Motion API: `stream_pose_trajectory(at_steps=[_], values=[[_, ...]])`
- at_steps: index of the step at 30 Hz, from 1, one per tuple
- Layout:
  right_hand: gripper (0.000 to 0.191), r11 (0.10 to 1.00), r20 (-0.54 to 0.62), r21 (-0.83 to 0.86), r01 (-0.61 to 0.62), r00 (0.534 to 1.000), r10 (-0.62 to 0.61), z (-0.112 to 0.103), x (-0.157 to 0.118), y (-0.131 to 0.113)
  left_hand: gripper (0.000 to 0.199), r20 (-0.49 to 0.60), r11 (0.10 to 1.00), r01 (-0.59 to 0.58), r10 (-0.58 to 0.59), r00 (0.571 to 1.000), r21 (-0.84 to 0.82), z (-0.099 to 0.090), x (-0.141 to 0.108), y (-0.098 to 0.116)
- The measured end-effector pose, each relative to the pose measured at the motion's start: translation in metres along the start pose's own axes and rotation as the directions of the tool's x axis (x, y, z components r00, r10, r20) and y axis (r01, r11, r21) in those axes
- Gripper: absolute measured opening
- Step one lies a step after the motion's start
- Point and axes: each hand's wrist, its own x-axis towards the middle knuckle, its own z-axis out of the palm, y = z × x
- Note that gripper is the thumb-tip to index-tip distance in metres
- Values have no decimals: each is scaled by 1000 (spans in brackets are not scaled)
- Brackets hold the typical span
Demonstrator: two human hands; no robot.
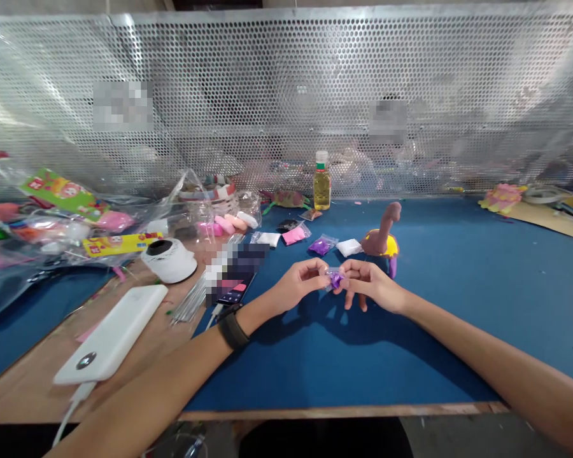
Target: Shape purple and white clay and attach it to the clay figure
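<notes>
Purple packet up off the blue bench, mid-view on my head feed. Left hand pinches one side of its clear wrapper, right hand the other; fingers narrow on it, the right hand's lower ones hanging loose. Beyond the hands I log a pink sachet, a second purple sachet and a white sachet. Brown long-necked figure with yellow and purple parts stands just behind the right hand. Bottle of yellow liquid upright farther back, near the perforated screen.
</notes>
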Motion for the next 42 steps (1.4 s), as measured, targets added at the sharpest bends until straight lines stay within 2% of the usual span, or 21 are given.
stream_pose_trajectory(at_steps=[3, 6, 11, 16, 19, 24, 28, 31, 36, 42], values=[[46, 1000, -70, -5, 12, 997, -12, 10, 1, 2, 25, -138, 1000, -7, 11, 990, 25, 1, 4, -1], [47, 1000, -88, 7, 4, 996, -3, 19, 0, 5, 23, -243, 995, -20, 43, 969, 95, 2, 6, -2], [39, 999, -120, -41, 34, 992, -39, 26, -4, 9, 21, -293, 949, -32, 129, 947, 314, 7, 3, 1], [26, 956, -145, -287, 66, 983, -111, 27, -6, 6, 37, -326, 808, -23, 263, 908, 588, 12, -2, -2], [19, 892, -135, -441, 100, 975, -176, 26, -7, 4, 37, -288, 758, -60, 318, 903, 649, 12, -4, -5], [9, 757, -104, -633, 161, 951, -290, 18, -5, 6, 21, -179, 736, -177, 378, 909, 654, 14, -9, 1], [6, 651, -105, -732, 198, 912, -396, 8, -1, 8, 5, -79, 724, -295, 434, 898, 624, 17, -12, 5], [6, 608, -93, -760, 228, 889, -449, 4, 1, 10, 3, -39, 738, -310, 414, 909, 599, 16, -14, 5], [20, 554, -131, -793, 256, 816, -564, 2, 1, 13, 11, 11, 793, -269, 314, 949, 547, 16, -18, 3], [46, 602, -279, -771, 208, 739, -613, 4, 2, 10, 20, 103, 784, -267, 253, 962, 561, 24, -24, -3]])
